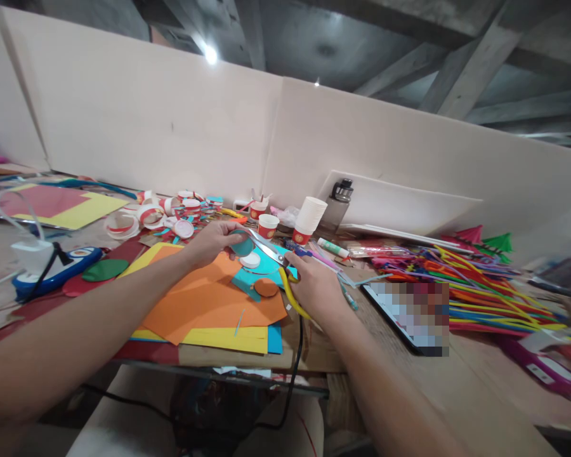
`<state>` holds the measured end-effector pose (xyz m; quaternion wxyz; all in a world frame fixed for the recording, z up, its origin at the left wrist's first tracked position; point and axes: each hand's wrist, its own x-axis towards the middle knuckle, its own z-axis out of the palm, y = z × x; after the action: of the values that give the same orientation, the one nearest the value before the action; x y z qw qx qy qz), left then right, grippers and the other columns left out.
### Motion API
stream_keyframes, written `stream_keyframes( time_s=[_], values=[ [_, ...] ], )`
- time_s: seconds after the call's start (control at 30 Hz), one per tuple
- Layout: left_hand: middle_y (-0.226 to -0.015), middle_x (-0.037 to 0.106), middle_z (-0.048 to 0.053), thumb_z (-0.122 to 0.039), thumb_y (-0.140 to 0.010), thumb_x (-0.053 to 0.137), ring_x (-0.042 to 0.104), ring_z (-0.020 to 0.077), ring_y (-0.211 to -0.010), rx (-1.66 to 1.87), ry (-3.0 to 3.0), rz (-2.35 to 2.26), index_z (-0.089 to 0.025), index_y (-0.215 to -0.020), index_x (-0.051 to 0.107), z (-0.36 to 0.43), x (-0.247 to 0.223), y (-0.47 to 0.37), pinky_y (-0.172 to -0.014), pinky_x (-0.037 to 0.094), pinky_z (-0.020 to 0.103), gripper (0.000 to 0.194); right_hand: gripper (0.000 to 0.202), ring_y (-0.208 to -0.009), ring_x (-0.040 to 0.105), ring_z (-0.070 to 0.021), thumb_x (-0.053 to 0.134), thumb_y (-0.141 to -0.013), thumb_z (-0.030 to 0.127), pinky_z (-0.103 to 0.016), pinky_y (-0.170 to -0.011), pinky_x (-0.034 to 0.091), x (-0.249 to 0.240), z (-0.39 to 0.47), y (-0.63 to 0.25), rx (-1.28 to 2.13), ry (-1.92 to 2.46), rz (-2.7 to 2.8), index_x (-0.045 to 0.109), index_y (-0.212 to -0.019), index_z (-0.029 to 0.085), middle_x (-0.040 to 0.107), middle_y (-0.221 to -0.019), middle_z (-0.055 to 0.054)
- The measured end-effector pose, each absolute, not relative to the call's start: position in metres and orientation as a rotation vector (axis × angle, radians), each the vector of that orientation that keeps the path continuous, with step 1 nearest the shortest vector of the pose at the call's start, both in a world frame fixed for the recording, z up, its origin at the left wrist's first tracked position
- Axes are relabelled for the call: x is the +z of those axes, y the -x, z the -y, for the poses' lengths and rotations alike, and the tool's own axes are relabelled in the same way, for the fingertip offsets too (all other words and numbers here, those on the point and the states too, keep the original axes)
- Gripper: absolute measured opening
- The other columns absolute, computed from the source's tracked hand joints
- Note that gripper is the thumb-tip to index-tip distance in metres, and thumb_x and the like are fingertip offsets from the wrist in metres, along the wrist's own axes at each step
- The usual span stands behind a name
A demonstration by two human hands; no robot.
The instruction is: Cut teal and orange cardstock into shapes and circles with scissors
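My left hand pinches a teal paper piece with a rounded edge. My right hand is closed around the yellow handles of a pair of scissors, whose metal blades point left and reach the teal piece. Beneath them lie a white disc, a turquoise sheet and an orange paper circle. Large orange sheets rest over yellow paper in front of me. Whether the blades are parted is hard to make out.
A stack of paper cups, a single cup and a dark bottle stand at the back. Cut cup pieces lie left of them. On the right are a tablet-like device and colourful pipe cleaners. A blue power strip sits left.
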<state>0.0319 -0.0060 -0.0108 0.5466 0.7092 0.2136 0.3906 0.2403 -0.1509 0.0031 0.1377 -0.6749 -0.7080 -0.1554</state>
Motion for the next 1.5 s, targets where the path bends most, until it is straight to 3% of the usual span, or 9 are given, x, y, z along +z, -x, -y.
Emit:
stream_keyframes(
  time_s=[0.17, 0.77, 1.17, 1.5],
  values=[
    [-0.064, 0.063, 0.003, -0.035, -0.073, 0.069, 0.055, 0.011, -0.05, 0.916, -1.518, -0.482, -0.014, -0.08, 0.068, 0.009, -0.01, -0.035, -0.043, 0.045, 0.021, 0.022, 0.038, -0.091, 0.062, -0.0228, 0.05, -0.085, 0.028, -0.029, -0.067, 0.041, 0.004, 0.152, -0.238, -0.499, 1.986, 2.028, 0.057, -0.123, 0.027, 0.067, -0.107, -0.007],
    [-0.064, 0.062, 0.002, -0.034, -0.071, 0.07, 0.053, 0.0091, -0.048, 0.941, -1.432, -0.587, -0.01, -0.085, 0.066, 0.014, -0.012, -0.04, -0.038, 0.041, 0.019, 0.029, 0.039, -0.096, 0.06, -0.0227, 0.047, -0.086, 0.03, -0.029, -0.073, 0.04, 0.002, 0.15, -0.241, -0.469, 2.017, 2.096, 0.054, -0.125, 0.027, 0.067, -0.106, -0.007],
    [-0.063, 0.062, 0.001, -0.033, -0.069, 0.07, 0.052, 0.0085, -0.047, 0.93, -1.384, -0.628, -0.011, -0.084, 0.066, 0.017, -0.013, -0.04, -0.036, 0.039, 0.018, 0.027, 0.039, -0.087, 0.063, -0.0211, 0.047, -0.082, 0.017, -0.028, -0.066, 0.038, 0.006, 0.152, -0.234, -0.432, 2.047, 2.132, 0.057, -0.118, 0.026, 0.069, -0.096, -0.005],
    [-0.065, 0.063, 0.003, -0.034, -0.069, 0.07, 0.052, 0.009, -0.048, 0.887, -1.386, -0.662, -0.012, -0.083, 0.066, 0.011, -0.02, -0.041, -0.036, 0.036, 0.017, 0.027, 0.041, -0.085, 0.064, -0.0225, 0.049, -0.081, 0.02, -0.028, -0.062, 0.035, 0.005, 0.151, -0.234, -0.432, 2.063, 2.14, 0.058, -0.121, 0.026, 0.07, -0.095, -0.008]
  ],
)
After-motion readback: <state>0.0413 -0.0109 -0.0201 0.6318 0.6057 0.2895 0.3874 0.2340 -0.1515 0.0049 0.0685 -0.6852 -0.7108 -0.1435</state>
